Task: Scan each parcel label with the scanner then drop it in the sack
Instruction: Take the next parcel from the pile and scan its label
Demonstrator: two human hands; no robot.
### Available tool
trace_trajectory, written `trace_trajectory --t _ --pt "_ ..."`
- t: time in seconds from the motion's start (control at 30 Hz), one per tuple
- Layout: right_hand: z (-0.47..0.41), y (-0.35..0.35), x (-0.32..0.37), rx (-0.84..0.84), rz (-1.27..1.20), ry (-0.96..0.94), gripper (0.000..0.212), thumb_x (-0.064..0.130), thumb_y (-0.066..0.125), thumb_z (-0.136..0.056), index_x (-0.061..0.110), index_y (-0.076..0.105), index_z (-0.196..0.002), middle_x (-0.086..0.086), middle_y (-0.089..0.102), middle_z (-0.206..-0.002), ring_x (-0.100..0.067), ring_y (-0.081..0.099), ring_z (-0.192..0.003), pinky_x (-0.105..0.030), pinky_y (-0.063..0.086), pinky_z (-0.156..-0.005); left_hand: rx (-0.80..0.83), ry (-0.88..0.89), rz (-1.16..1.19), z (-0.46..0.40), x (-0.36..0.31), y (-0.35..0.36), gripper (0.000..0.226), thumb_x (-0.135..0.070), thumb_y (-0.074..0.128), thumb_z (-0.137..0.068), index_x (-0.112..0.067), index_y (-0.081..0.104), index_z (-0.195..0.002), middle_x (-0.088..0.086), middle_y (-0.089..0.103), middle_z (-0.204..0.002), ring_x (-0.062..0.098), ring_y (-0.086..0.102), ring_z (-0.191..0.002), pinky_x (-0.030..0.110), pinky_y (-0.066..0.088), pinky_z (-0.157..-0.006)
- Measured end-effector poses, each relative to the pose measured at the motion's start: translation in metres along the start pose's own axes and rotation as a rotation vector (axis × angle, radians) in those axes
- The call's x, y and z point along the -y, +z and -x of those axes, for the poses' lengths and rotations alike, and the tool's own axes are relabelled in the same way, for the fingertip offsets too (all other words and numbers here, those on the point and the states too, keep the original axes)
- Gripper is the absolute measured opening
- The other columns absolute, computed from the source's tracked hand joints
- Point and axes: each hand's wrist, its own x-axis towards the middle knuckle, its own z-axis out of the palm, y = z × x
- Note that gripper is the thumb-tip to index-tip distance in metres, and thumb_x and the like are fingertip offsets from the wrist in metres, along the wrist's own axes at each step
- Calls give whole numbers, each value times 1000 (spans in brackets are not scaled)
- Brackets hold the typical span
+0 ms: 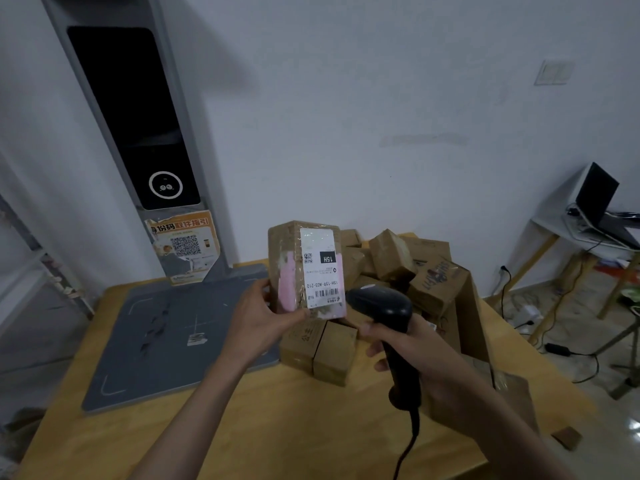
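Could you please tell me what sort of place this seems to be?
Probably a small parcel pickup point: a pile of taped cardboard parcels on the wooden table, a self-service kiosk with a QR poster.

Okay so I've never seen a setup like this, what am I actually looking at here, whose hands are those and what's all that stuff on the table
There is one picture, taken by a camera worn on a person's head, looking down at their own two bare hands. No robot is involved.

The left hand holds up a brown parcel with its white label facing the camera. The right hand grips a black corded scanner, its head right beside the label's barcode.

They work over a wooden table. On it lies a grey pad with a tall dark-screened stand rising from it, and a heap of more cardboard boxes. A small side table with a laptop stands at the right. No sack is in view.
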Motion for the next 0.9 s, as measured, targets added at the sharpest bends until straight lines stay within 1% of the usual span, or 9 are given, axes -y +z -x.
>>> trace_trajectory --t 0.1,0.23,0.33,0.47,0.57,0.63,0.73,0.83,0.9 --pt "5 1 1 60 2 12 25 12 70 -93 23 68 -116 -9 69 -98 -15 67 -73 -27 54 -61 -28 30 -24 -4 -1 0 74 -31 91 -66 -18 54 -129 -23 52 -93 -10 52 -81 6 40 -57" --pt "9 4 1 99 -9 -11 29 12 68 -95 25 65 -121 -10 68 -97 -15 65 -73 -25 53 -62 -29 38 -39 -5 1 1 85 -38 91 -64 -15 51 -135 -11 54 -107 2 55 -87 10 39 -63" --pt "11 5 1 111 -8 -28 32 12 67 -95 29 63 -122 -9 67 -96 -14 64 -74 -24 53 -63 -24 41 -41 -4 2 2 89 -41 91 -62 -15 49 -136 -9 52 -110 -1 52 -86 11 38 -62" --pt "17 4 0 102 -35 -26 33 11 66 -96 28 63 -123 -9 65 -92 -15 63 -73 -25 52 -62 -31 30 -69 -3 7 2 92 -45 92 -59 -15 49 -135 -1 57 -119 10 55 -95 17 42 -66" --pt "25 3 -5 92 -98 -10 36 12 67 -95 27 62 -127 -8 65 -90 -16 63 -73 -26 52 -63 0 39 -77 1 8 5 94 -46 92 -58 -15 49 -136 1 57 -123 13 57 -100 22 45 -72" --pt "30 2 -10 50 -127 -10 37 12 67 -95 28 61 -128 -8 66 -91 -17 64 -76 -27 53 -64 31 51 -69 5 5 10 91 -43 91 -61 -15 49 -137 0 58 -122 10 58 -96 18 43 -68" --pt "34 -5 -23 -89 -176 0 37 9 70 -93 26 64 -125 -8 71 -100 -19 70 -87 -30 59 -71 99 25 -38 13 -2 21 87 -38 89 -67 -14 47 -139 -4 58 -113 1 55 -86 13 40 -64" --pt "39 -22 -37 -221 -198 13 31 10 71 -93 29 66 -116 -5 73 -112 -22 71 -105 -39 63 -79 195 -3 15 23 -10 43 89 -40 86 -72 -15 40 -144 -9 58 -107 1 58 -90 16 43 -66" --pt "46 -36 -44 -295 -220 21 26 11 70 -94 29 67 -112 -1 76 -108 -21 71 -105 -42 64 -80 263 5 33 32 -16 62 81 -40 84 -74 -18 43 -141 -13 58 -105 -1 57 -91 15 43 -67"
